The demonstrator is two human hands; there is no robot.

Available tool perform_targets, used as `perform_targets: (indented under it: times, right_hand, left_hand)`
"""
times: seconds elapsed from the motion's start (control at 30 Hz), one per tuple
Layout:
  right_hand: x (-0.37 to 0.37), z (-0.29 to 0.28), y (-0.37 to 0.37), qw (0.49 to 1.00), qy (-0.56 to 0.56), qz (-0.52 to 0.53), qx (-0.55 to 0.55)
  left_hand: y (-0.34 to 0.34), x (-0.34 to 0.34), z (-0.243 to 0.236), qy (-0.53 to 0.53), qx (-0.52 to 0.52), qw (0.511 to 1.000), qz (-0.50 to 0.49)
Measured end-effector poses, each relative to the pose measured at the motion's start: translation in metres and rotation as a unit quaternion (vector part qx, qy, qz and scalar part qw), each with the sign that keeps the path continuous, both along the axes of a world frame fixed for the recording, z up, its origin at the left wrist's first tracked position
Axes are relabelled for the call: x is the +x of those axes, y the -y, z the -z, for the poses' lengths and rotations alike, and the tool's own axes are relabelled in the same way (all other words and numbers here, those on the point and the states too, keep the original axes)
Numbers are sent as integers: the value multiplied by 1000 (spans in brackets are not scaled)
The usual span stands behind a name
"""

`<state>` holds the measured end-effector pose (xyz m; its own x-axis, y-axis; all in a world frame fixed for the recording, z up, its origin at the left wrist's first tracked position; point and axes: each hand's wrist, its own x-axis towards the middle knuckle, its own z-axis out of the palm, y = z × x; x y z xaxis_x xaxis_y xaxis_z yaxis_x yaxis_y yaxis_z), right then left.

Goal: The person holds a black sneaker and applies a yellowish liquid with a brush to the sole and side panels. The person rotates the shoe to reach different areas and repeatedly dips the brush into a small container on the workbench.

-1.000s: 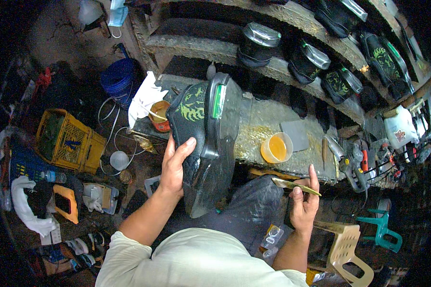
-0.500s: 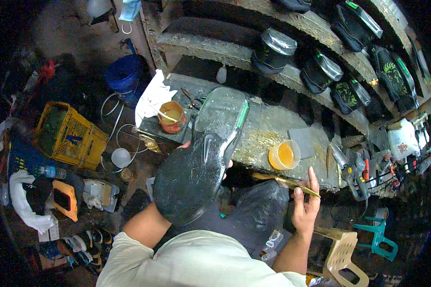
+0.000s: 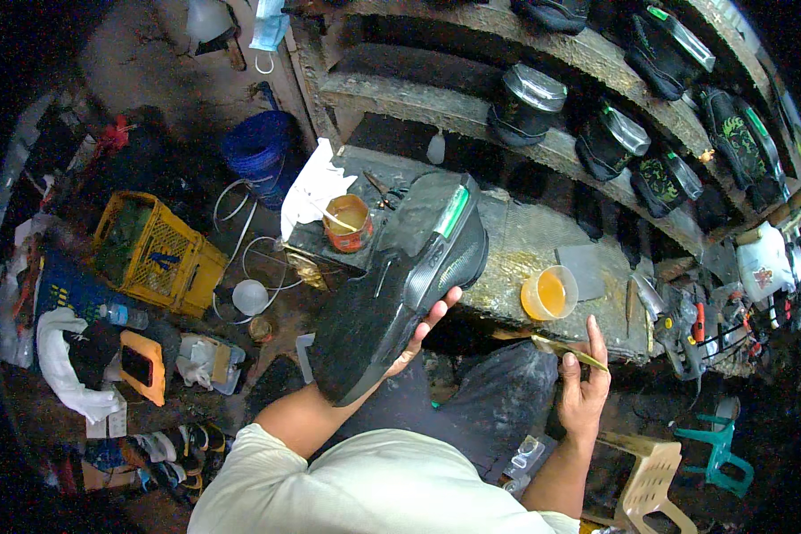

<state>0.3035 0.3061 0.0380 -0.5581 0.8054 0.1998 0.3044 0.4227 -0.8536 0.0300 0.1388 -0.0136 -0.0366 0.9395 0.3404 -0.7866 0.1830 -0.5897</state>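
Observation:
My left hand (image 3: 423,335) grips a black shoe (image 3: 365,322) from underneath, its fingers showing along the right side. The shoe is tilted on its side, toe toward me, and a dark block with a green strip rises from its opening. My right hand (image 3: 584,392) holds a thin brush (image 3: 586,360) with a yellowish handle between thumb and fingers, index finger raised. The brush tip points left, over my knee. Just beyond it, on the bench, stands a clear cup of orange liquid (image 3: 549,293). The shoe and brush are apart.
The bench (image 3: 498,258) also bears an orange tin (image 3: 348,222) with a stick in it, white paper (image 3: 316,191) and hand tools. Shelves of shoes (image 3: 614,141) rise behind. A yellow crate (image 3: 156,254) and blue bucket (image 3: 260,147) stand left; plastic stools (image 3: 654,481) stand right.
My left hand has rolled the shoe from sole-up onto its side, so its upper and my fingers now show. The right hand keeps the brush in nearly the same place. The whole view shifted slightly.

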Motion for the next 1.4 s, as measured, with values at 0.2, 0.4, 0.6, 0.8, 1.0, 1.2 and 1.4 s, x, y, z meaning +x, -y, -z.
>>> perform_targets:
  times: [0.2, 0.4, 0.6, 0.8, 1.0, 1.2, 1.4]
  right_hand:
    - [2, -3, 4, 999, 7, -16, 27]
    - [-10, -12, 25, 988, 57, -133, 47]
    - [-45, -35, 44, 905, -28, -311, 290]
    - [-68, -56, 54, 879, -15, -330, 343]
    - [-73, -56, 55, 878, 0, -325, 352]
    - [-69, -54, 53, 876, 28, -317, 364]
    - [-60, -60, 49, 870, 53, -311, 380]
  left_hand:
    - [2, 5, -1, -15, 36, 999, 11]
    - [3, -13, -16, -126, 24, 990, 60]
    - [-2, -9, -31, -224, -37, 974, 0]
    - [1, 3, -43, -311, -154, 935, -71]
    - [9, 13, -48, -366, -273, 882, -116]
    - [4, 11, -46, -417, -283, 855, -124]
    - [-2, 3, -43, -383, -298, 866, -118]
